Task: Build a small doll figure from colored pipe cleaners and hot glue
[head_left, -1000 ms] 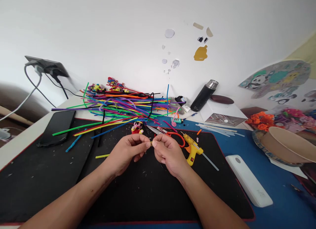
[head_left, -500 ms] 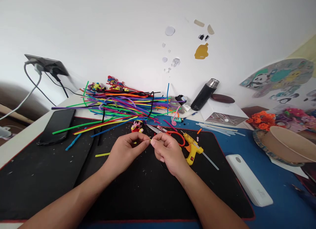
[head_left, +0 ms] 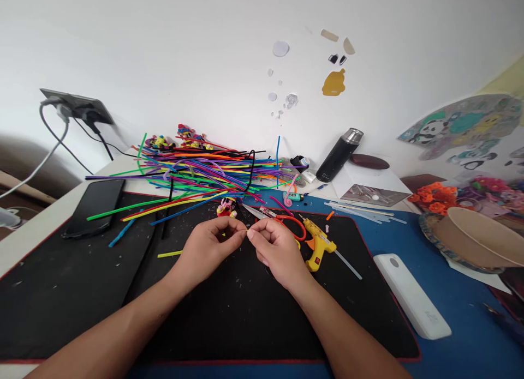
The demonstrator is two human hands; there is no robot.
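Note:
My left hand (head_left: 208, 248) and my right hand (head_left: 275, 248) meet over the black mat (head_left: 82, 292), fingertips pinched together on a short yellow pipe-cleaner piece (head_left: 245, 233). Most of that piece is hidden by the fingers. Just beyond the hands lie a small red and yellow pipe-cleaner figure (head_left: 226, 207), red-handled scissors (head_left: 282, 222) and a yellow glue gun (head_left: 319, 245). A big heap of coloured pipe cleaners (head_left: 196, 174) lies further back.
A black phone (head_left: 95, 206) rests at the left of the mat. A black flask (head_left: 339, 155), clear glue sticks (head_left: 364, 212), a white oblong case (head_left: 411, 294), a paper bowl (head_left: 477, 237) and orange flowers (head_left: 434, 196) stand to the right on the blue surface.
Both hands have drifted slightly up and left while staying pinched together on the small yellow piece; the fingers have shifted a little on it.

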